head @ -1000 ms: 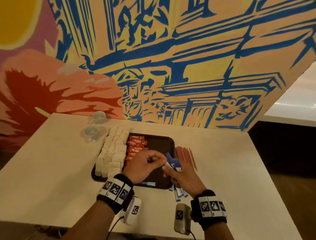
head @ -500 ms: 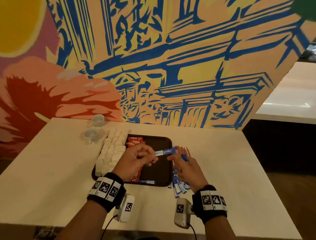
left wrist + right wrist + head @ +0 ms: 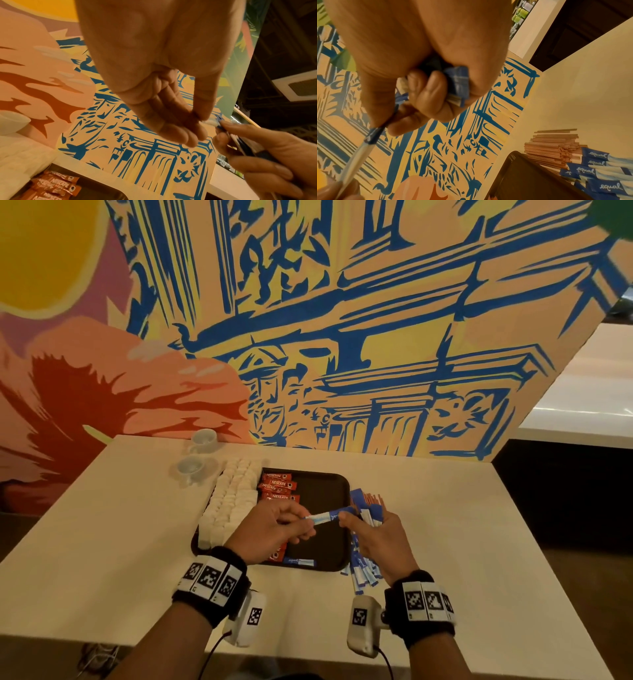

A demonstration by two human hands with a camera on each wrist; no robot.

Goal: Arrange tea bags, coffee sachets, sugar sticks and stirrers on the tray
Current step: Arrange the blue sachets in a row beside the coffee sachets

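Head view shows one sugar stick held level above the tray, the left hand pinching its pale end, the right hand its blue end while gripping a bundle of more; it looks light, thin and limp, so pinch near an end and keep it flat; coffee sachets and tea bags fill the tray's left, leaving the dark middle for sticks; stirrers and loose sticks lie just beside the right rim; two cups stand well apart.
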